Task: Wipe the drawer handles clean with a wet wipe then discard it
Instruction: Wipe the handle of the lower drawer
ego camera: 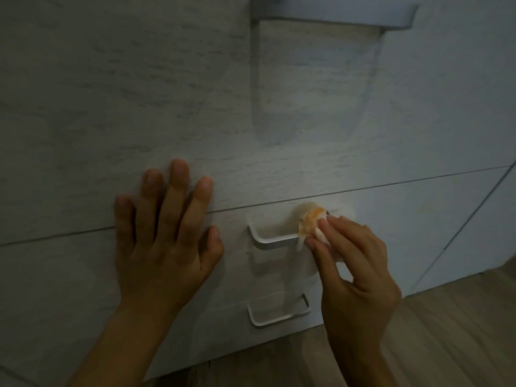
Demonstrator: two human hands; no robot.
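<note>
A pale wood-grain drawer unit (pixel 139 93) fills the view, with three metal bar handles. My right hand (pixel 354 275) pinches a crumpled white wet wipe (pixel 311 220) with an orange stain and presses it on the right end of the middle handle (pixel 272 240). That end is hidden by the wipe. My left hand (pixel 164 236) lies flat on the drawer fronts, fingers spread, just left of this handle and across the seam between two drawers. The top handle (pixel 335 12) juts out above. The bottom handle (pixel 277 312) sits below, untouched.
A light wooden floor (pixel 418 344) runs along the bottom right, under the unit. A plain white panel (pixel 460 107) adjoins the drawers on the right. The scene is dim.
</note>
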